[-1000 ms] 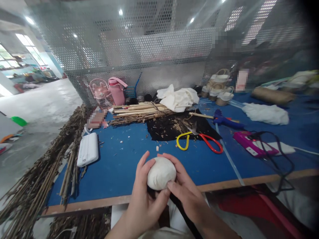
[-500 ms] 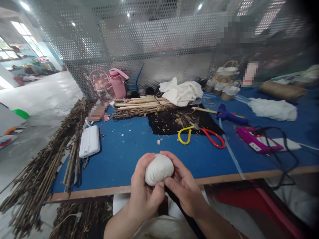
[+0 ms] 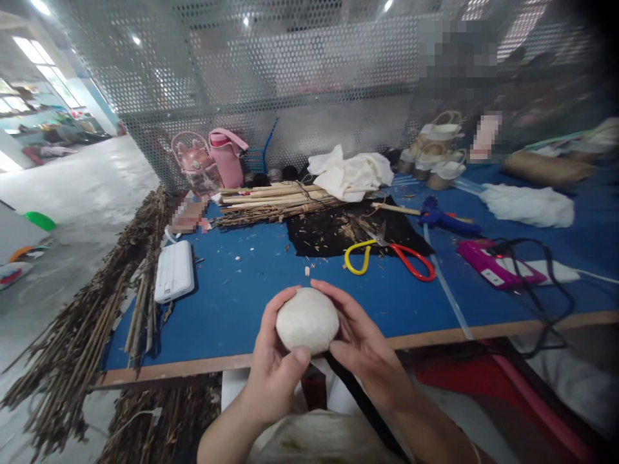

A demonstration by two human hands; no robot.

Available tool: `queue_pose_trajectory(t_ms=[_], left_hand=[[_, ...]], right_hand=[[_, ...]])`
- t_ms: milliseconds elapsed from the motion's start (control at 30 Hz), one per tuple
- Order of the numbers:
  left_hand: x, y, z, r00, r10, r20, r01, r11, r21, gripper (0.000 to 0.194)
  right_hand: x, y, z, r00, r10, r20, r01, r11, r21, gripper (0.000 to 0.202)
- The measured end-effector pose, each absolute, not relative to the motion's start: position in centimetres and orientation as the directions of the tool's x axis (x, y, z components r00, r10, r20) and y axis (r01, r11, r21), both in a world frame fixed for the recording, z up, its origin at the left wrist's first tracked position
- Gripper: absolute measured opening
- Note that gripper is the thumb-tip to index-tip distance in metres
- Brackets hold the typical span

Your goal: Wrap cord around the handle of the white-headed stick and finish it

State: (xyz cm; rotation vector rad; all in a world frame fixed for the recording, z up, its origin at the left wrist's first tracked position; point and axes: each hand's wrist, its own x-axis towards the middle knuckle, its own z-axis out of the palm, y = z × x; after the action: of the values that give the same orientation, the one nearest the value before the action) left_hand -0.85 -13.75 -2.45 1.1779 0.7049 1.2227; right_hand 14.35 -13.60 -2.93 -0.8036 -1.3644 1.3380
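Observation:
A rounded, off-white cloth-covered ball (image 3: 307, 321) is held up in front of the table's near edge. My left hand (image 3: 278, 361) wraps its left side, thumb pressed on the lower front. Around the right side curl the fingers of my right hand (image 3: 362, 348), its thumb close to the ball's lower right edge. A black strap (image 3: 360, 396) runs down from beneath the ball past my right hand; whether it is fastened to the ball is hidden. Beyond my hands lie scissors (image 3: 382, 241) with one yellow and one red handle, blades partly spread over a black cloth (image 3: 319, 235).
On the blue table (image 3: 242, 322) are a white power bank (image 3: 175, 271), bundled sticks (image 3: 275, 205), white cloth (image 3: 351, 174), a blue glue gun (image 3: 445, 219) and a purple power strip (image 3: 500, 265) with black cable. Dried stalks (image 3: 91, 309) hang over the left edge.
The ball has turned in my hands, showing a smoother, broader face. My thumbs have moved apart, and the left one now presses its lower front.

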Motion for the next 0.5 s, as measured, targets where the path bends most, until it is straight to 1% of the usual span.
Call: queue_pose_trajectory(t_ms=[33,100,200,267,367,433,500], left_hand=[[-0.9,-13.8,-2.6,0.276,0.944,0.184,-0.325,-0.089,0.942,0.058],[-1.0,-13.9,-2.9,0.274,0.933,0.234,-0.287,-0.152,0.946,0.056],[-0.7,-14.1,-3.3,0.217,0.925,0.312,-0.202,-0.27,0.942,0.05],[-0.5,-14.2,-3.4,0.206,0.921,0.331,-0.165,-0.301,0.939,0.046],[-0.5,-14.0,-3.2,0.211,0.919,0.334,-0.126,-0.313,0.941,0.043],[-0.8,-13.8,-3.0,0.238,0.917,0.32,-0.099,-0.305,0.947,0.045],[-1.2,-13.7,-2.9,0.298,0.909,0.291,-0.085,-0.278,0.957,0.047]], right_hand=[[14.4,-13.6,-2.7,-0.287,0.939,0.191,-0.243,0.122,-0.962,0.056],[14.2,-13.8,-2.3,-0.287,0.933,0.219,-0.29,0.134,-0.948,0.054],[13.7,-14.6,-2.0,-0.18,0.939,0.293,-0.234,0.248,-0.94,0.049],[13.4,-15.0,-2.1,-0.113,0.946,0.304,-0.172,0.282,-0.944,0.046],[13.2,-15.0,-2.2,-0.094,0.96,0.265,-0.174,0.246,-0.954,0.046],[13.4,-14.5,-2.3,-0.116,0.967,0.228,-0.236,0.196,-0.952,0.047],[13.8,-13.9,-2.3,-0.162,0.967,0.195,-0.3,0.139,-0.944,0.048]])
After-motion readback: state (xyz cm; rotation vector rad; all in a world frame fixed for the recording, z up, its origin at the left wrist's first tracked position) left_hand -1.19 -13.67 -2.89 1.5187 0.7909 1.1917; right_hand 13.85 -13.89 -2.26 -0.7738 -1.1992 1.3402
